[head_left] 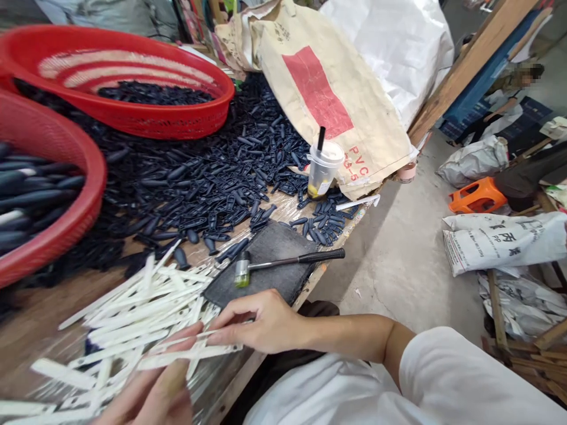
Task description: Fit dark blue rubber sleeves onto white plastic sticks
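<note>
Soft daylight; wide-angle stretch at edges; lower-left hand blurred.

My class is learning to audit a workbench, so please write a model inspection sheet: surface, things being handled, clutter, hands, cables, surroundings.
Surface: wooden tabletop, clear film over part of it; dark mat near the edge.
Things handled: pale strips, heaped loosely, some crossing.
Clutter: mallet on the mat; many dark pieces; two red baskets; lidded cup with a straw, standing among the dark pieces; sack marked PVC.
Hands: left hand and right hand close together, both holding pale strips.
Cables: nothing seen.
Surroundings: grey floor, orange plastic item, sack marked PP, another person farther off.
</note>
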`<move>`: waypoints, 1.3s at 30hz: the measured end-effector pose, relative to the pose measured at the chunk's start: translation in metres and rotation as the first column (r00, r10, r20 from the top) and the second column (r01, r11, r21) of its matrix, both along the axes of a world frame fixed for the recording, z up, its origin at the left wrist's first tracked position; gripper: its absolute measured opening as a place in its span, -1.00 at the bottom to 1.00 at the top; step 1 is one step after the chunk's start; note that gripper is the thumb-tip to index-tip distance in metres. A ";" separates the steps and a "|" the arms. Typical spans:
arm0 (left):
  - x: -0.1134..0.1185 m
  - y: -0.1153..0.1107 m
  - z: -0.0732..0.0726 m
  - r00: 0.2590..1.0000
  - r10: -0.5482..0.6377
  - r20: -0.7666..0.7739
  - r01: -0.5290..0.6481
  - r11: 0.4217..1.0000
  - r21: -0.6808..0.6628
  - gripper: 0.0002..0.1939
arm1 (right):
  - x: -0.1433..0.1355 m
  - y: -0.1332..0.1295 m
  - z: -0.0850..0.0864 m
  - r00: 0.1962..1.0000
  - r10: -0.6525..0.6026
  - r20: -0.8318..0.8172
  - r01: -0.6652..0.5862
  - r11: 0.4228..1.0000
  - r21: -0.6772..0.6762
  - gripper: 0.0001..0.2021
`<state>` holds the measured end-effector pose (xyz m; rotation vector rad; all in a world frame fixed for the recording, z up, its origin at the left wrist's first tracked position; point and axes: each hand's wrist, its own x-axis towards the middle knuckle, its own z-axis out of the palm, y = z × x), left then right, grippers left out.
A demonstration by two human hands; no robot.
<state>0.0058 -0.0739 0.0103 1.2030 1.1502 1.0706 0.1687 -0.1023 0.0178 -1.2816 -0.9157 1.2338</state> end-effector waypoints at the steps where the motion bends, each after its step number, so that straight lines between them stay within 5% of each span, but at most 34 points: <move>1: 0.006 -0.002 0.006 0.998 0.046 0.044 -0.044 0.997 -0.064 -0.73 | 0.001 -0.002 0.002 0.997 0.015 -0.076 -0.016 1.000 -0.012 -0.55; 3: 0.014 -0.005 0.014 0.990 -0.002 0.142 0.016 0.995 -0.096 -0.91 | 0.003 -0.006 0.007 0.978 0.041 -0.202 -0.054 0.997 -0.057 -0.61; 6: 0.019 -0.006 0.016 0.966 -0.135 0.222 0.157 0.984 -0.085 -0.88 | 0.008 -0.012 0.016 0.964 0.046 -0.261 -0.082 0.988 -0.129 -0.74; 12: 0.022 -0.005 0.010 0.967 -0.076 0.243 0.105 0.988 -0.109 -0.89 | 0.013 -0.017 0.009 0.993 -0.113 -0.024 0.113 0.993 -0.030 -0.82; 24: 0.022 -0.009 0.013 0.944 -0.112 0.311 0.175 0.967 -0.184 -0.81 | 0.010 -0.019 0.008 0.975 0.027 0.221 -0.059 0.989 0.139 -0.88; 27: 0.021 -0.009 0.015 0.948 -0.116 0.295 0.179 0.964 -0.196 -0.81 | 0.012 -0.022 0.009 0.929 0.039 0.367 -0.120 0.972 0.201 -0.86; 32: 0.016 -0.009 0.015 0.959 -0.153 0.239 0.199 0.963 -0.180 -0.76 | 0.014 -0.027 0.014 0.737 -0.017 0.676 -0.301 0.886 0.351 -0.67; 35: 0.011 -0.008 0.013 0.967 -0.182 0.180 0.205 0.972 -0.113 -0.74 | 0.017 -0.030 0.013 0.707 -0.051 0.706 -0.326 0.861 0.389 -0.61; 39: 0.001 -0.004 0.013 0.973 -0.228 -0.028 0.229 0.959 0.167 -0.79 | 0.019 -0.032 0.013 0.712 -0.032 0.702 -0.345 0.854 0.389 -0.60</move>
